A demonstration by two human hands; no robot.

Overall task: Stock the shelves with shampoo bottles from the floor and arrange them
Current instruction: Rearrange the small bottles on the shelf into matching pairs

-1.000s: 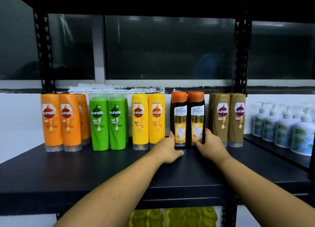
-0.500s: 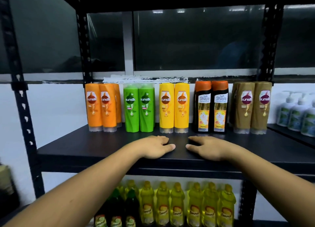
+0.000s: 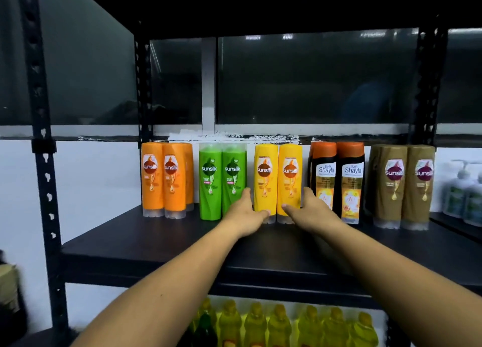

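So the left hand (image 3: 243,211) and right hand (image 3: 309,208) sandwich the yellow Sunsilk pair (image 3: 277,174), mid-row toward the far side of the shelf (image 3: 156,242), fingers fairly straight against its outer sides, probably squaring it up between the green Sunsilk bottles (image 3: 223,179) and the Safi Shayla bottles (image 3: 337,179).

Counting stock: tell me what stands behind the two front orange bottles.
Behind the two front orange bottles the edge of a third orange bottle shows, at their right. Whether more stand behind the left one is covered.
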